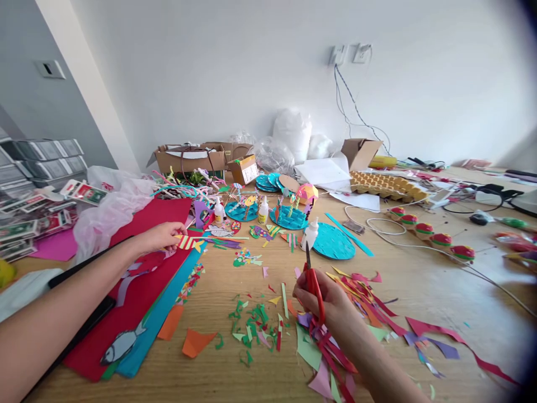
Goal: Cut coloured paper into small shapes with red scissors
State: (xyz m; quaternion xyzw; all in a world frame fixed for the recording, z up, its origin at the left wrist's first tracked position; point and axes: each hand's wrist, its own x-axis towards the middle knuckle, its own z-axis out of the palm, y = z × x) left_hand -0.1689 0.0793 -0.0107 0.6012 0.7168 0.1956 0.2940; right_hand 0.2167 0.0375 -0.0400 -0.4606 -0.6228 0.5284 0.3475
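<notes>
My left hand (161,237) pinches a yellow paper fish with red and white stripes (188,242), above a stack of red card (161,221) and blue card (165,310). My right hand (335,308) grips red-handled scissors (314,288), their dark blades pointing away from me and appearing closed. Just beyond the tips stands a white glue bottle (309,235), next to a round turquoise disc (334,242). Beneath and around my right hand lie coloured paper strips (331,350). Green paper scraps (255,322) are scattered between my hands.
Decorated turquoise bases (289,217) and two more glue bottles, one in the middle (263,211), stand further back. Cardboard boxes (191,159) and plastic bags (292,134) line the wall. Red-and-green pieces (440,240) and a white cable (413,244) lie at right.
</notes>
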